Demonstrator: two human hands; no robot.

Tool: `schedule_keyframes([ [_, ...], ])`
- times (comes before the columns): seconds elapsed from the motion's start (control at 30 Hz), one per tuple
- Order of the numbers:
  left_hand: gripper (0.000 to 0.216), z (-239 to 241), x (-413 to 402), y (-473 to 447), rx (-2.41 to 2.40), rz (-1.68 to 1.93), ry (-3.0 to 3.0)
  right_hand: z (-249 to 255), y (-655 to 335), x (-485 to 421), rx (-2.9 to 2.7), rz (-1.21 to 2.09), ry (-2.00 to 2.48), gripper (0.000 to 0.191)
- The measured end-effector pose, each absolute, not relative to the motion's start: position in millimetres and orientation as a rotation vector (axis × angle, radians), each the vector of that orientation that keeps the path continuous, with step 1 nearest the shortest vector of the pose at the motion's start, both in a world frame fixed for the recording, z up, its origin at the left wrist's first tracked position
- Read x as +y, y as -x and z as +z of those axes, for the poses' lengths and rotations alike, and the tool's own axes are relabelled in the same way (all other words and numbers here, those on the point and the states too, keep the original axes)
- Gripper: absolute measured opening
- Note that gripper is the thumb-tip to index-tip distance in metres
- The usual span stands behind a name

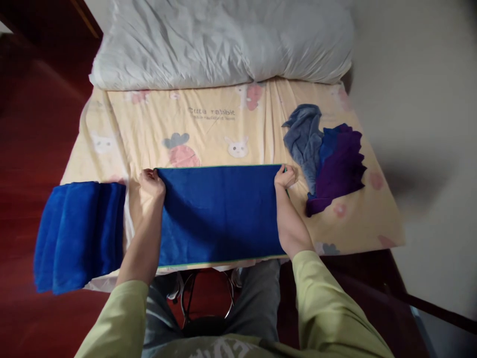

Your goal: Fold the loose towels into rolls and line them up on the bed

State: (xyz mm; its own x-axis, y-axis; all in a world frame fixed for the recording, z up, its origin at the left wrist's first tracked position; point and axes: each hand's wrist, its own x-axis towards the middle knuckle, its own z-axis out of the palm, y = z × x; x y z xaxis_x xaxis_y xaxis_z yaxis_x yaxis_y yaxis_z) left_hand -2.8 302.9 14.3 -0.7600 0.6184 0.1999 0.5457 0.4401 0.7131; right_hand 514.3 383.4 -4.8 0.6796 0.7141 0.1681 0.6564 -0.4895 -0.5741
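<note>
A blue towel (pixel 219 214) with a thin green edge lies flat across the near part of a cream cartoon-print sheet (pixel 208 129). My left hand (pixel 151 183) is closed on the towel's far left corner. My right hand (pixel 285 176) pinches the far right corner. Both forearms reach forward in light green sleeves along the towel's two short sides.
A stack of folded blue towels (pixel 80 233) rests at the left edge of the sheet. A heap of grey-blue, blue and purple cloths (pixel 328 154) lies to the right. A large white pillow (pixel 223 42) fills the far end. Dark red floor lies left, pale floor right.
</note>
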Motion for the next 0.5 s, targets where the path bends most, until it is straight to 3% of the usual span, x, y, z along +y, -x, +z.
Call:
schedule_keyframes([
  [0.13,0.006,20,304,5,2.576,1.209,-1.067,5,-513,384,-1.070,0.083,2.299,0.038],
  [0.27,0.026,39,289,-26,2.554,1.122,-1.270,35,-476,364,-1.377,0.003,2.140,0.048],
  [0.4,0.049,44,255,-91,2.114,0.803,-1.877,42,-412,321,-2.016,0.306,1.743,0.057],
  [0.5,0.064,34,242,-117,1.988,0.677,-1.978,27,-392,303,-2.131,0.487,1.719,0.070],
])
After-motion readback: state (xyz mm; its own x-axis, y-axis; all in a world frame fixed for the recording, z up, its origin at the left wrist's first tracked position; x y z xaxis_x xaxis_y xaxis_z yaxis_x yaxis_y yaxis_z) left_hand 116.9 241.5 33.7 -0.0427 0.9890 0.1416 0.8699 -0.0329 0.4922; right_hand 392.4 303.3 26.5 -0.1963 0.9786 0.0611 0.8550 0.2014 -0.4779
